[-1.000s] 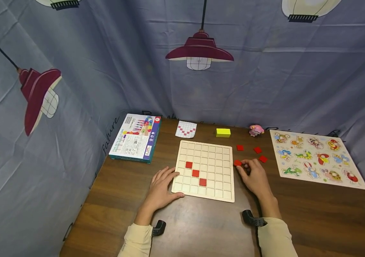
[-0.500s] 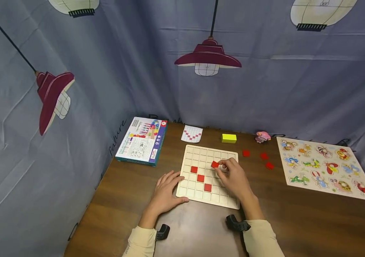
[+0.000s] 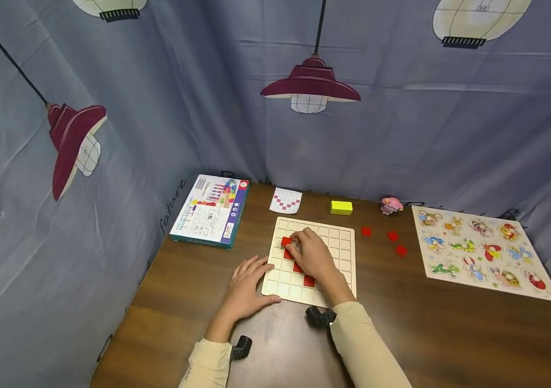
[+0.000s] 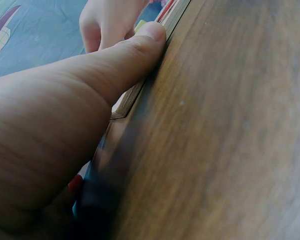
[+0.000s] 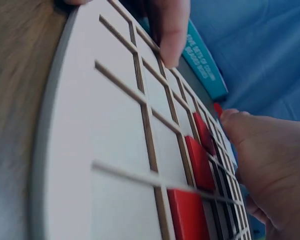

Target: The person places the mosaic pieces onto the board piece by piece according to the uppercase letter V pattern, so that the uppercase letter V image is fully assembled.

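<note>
A light wooden grid board point(image 3: 343, 254) lies on the table, with three red square tiles point(image 3: 309, 281) in a diagonal line of its cells. My right hand point(image 3: 313, 256) is over the board's left half and pinches another red square tile point(image 3: 286, 242) between thumb and fingertips, just beyond the upper end of that line. In the right wrist view, the held tile point(image 5: 218, 108) peeks out past the thumb. My left hand point(image 3: 243, 291) rests at the board's lower left corner, fingers at the left edge and thumb point(image 4: 139, 47) along the near edge.
Three loose red tiles point(image 3: 392, 236) lie right of the board. Behind it are a card with a red V pattern point(image 3: 286, 200), a yellow block point(image 3: 341, 208) and a pink figurine point(image 3: 391, 205). A game box point(image 3: 209, 210) stands left, an insect puzzle board point(image 3: 484, 252) right.
My right hand has picked up a red tile from the table right of the board and carried it leftward across the grid. The left hand has stayed at the board's corner.
</note>
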Tool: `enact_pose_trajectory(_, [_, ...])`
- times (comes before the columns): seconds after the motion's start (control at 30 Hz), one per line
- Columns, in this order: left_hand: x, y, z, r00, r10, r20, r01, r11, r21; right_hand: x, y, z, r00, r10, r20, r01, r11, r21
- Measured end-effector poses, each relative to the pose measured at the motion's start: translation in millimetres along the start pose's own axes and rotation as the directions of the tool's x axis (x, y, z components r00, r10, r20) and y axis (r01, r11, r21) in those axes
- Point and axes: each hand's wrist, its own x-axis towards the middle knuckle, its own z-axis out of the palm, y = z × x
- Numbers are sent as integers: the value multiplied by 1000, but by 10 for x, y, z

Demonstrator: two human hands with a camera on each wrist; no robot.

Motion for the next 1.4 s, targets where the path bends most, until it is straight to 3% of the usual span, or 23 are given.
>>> enact_pose_trajectory(0.3, [38, -27, 12, 1000, 4, 12, -5, 1000, 18, 213, -124, 79, 995, -6, 103, 19, 993, -116])
enact_pose_trajectory(0.67, [4, -38, -34, 999, -20, 30, 20, 1000, 12, 201, -234, 96, 998, 19, 68, -12, 995, -96])
enact_pose_trajectory(0.77, [-9, -33, -37, 999, -28, 31, 28, 999, 19, 123, -188, 42, 997, 27, 78, -24, 999, -35])
enact_pose_trajectory(0.87, [-7, -26, -29, 1000, -17, 22, 17, 1000, 10, -28, 8, -93, 998, 53, 21, -54, 996, 65])
enact_pose_trajectory(1.0, [5, -4, -7, 1000, -5, 24, 5, 1000, -10, -394, 508, -365, 981, 149, -122, -127, 978, 167])
enact_pose_trajectory(1.1, [6, 3, 5, 1000, -3, 27, 4, 1000, -18, -702, 913, -553, 953, 232, -196, -202, 966, 164])
enact_pose_trajectory(1.23, [5, -9, 14, 1000, -4, 19, 5, 1000, -24, -1014, 1344, -732, 892, 358, -274, -342, 934, 106])
enact_pose_trajectory(1.33, [6, -27, 20, 1000, -7, 7, 7, 1000, -17, -1141, 1536, -799, 864, 424, -269, -422, 904, 70])
enact_pose_trajectory(1.4, [10, -31, 21, 1000, -10, 7, 10, 1000, -13, -1169, 1598, -806, 864, 442, -240, -444, 895, 46])
